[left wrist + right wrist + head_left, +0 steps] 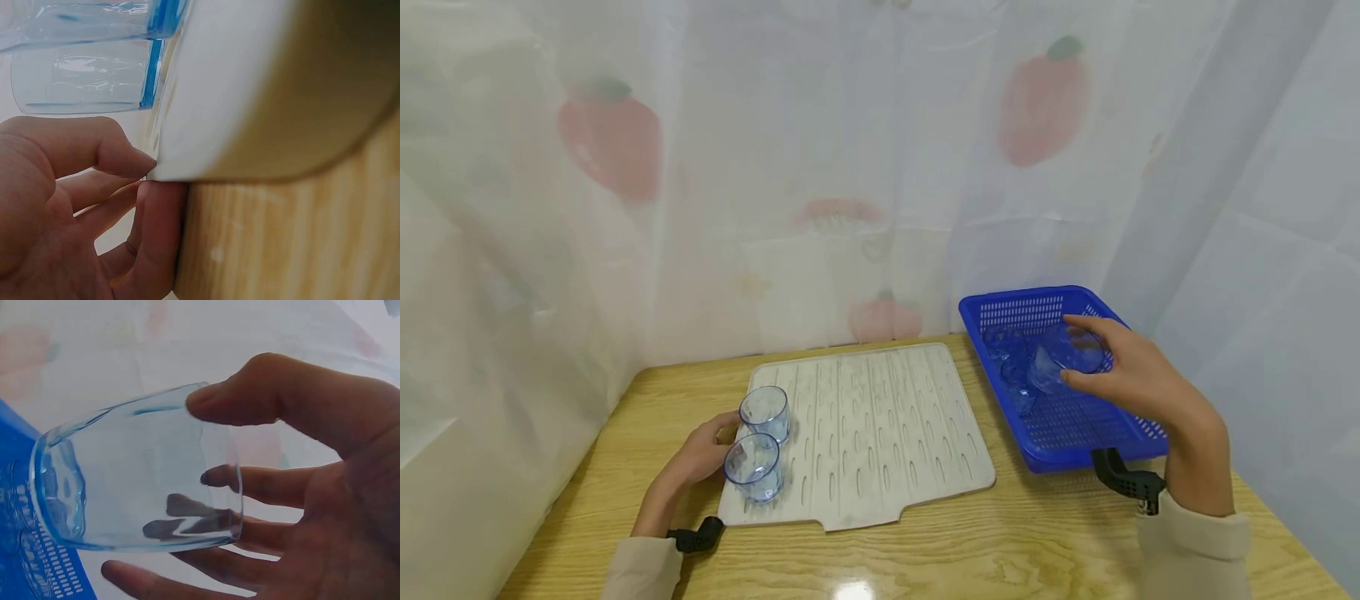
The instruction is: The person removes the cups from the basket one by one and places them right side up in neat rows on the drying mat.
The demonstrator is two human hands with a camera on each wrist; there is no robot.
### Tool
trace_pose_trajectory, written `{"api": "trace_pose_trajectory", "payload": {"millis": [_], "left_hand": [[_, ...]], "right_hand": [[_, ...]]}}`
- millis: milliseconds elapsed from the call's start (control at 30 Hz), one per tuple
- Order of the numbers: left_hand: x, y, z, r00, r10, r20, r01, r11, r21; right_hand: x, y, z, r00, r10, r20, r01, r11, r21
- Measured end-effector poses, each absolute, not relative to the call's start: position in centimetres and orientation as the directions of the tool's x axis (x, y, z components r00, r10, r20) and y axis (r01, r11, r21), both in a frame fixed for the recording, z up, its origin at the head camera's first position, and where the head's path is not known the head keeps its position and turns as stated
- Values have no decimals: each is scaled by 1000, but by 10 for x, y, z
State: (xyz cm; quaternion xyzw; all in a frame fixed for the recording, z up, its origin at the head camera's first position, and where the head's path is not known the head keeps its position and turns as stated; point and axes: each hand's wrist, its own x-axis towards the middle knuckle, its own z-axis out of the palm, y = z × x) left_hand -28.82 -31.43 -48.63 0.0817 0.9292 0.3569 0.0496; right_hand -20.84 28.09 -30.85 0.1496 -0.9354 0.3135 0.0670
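My right hand [1138,379] holds a clear bluish drinking glass [137,469] above the basket, thumb on one side near the rim and fingers on the other. The glass's thick base points away from the palm. At the left, my left hand [703,450] pinches the edge of a pale drying board [880,433], as the left wrist view shows. Close to those fingers, two similar glasses stand mouth up on the board's left side, a rear glass [765,412] and a front glass [752,467].
A blue plastic basket [1037,460] with slotted walls stands to the right of the board, with more glasses [1018,387] inside. Both sit on a wooden table [940,550]. Behind hangs a whitish curtain [880,150] printed with strawberries.
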Motion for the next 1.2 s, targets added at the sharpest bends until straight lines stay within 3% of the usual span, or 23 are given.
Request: {"api": "trace_pose_trajectory", "payload": {"millis": [600,1200], "left_hand": [[-288,-313,-486,-984,167,-60,84,734,674],[-285,-309,-483,-986,154,-66,69,734,676]], "right_hand": [[-208,241,-302,-909,-258,328,-410,697,-588],[-220,195,-306,-872,-351,342,-490,627,-606]]}}
